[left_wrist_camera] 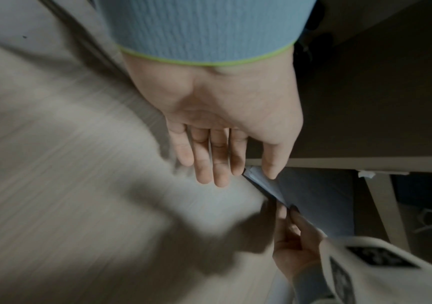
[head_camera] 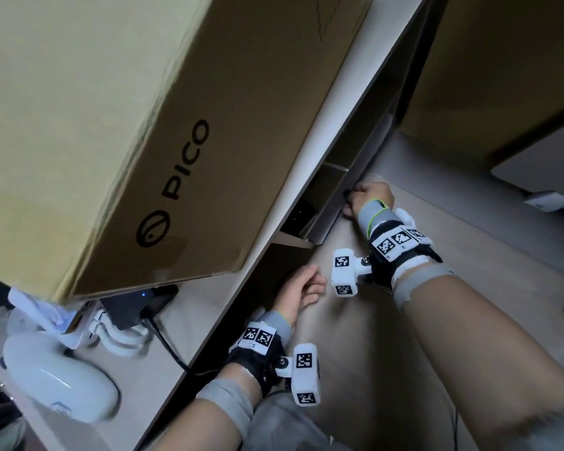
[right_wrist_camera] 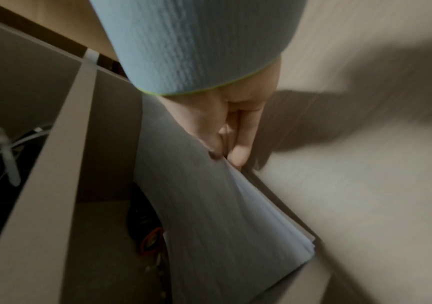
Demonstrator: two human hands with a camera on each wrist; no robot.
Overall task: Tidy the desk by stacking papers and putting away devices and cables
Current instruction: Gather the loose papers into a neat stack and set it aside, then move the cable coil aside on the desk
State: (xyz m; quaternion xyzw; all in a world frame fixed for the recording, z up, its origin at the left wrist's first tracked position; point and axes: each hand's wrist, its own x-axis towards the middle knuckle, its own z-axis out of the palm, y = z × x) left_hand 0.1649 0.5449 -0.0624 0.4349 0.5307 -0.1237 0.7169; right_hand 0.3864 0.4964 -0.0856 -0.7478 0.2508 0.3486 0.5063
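A stack of white papers (right_wrist_camera: 222, 216) stands on edge in an open compartment under the desk. My right hand (right_wrist_camera: 225, 148) pinches its top edge between thumb and fingers; in the head view this hand (head_camera: 368, 196) is at the compartment's mouth, with the papers (head_camera: 331, 219) below it. My left hand (left_wrist_camera: 235, 164) is open with straight fingers and holds nothing, close to the near corner of the papers (left_wrist_camera: 313, 195). From the head camera the left hand (head_camera: 302, 288) hangs just below the desk edge.
A large PICO cardboard box (head_camera: 144, 125) fills the desk top (head_camera: 241, 255). A white headset (head_camera: 59, 375), white controllers (head_camera: 118, 336) and a black device with a cable (head_camera: 134, 307) lie near it. A white divider (right_wrist_camera: 61, 164) separates a compartment holding cables (right_wrist_camera: 2, 144).
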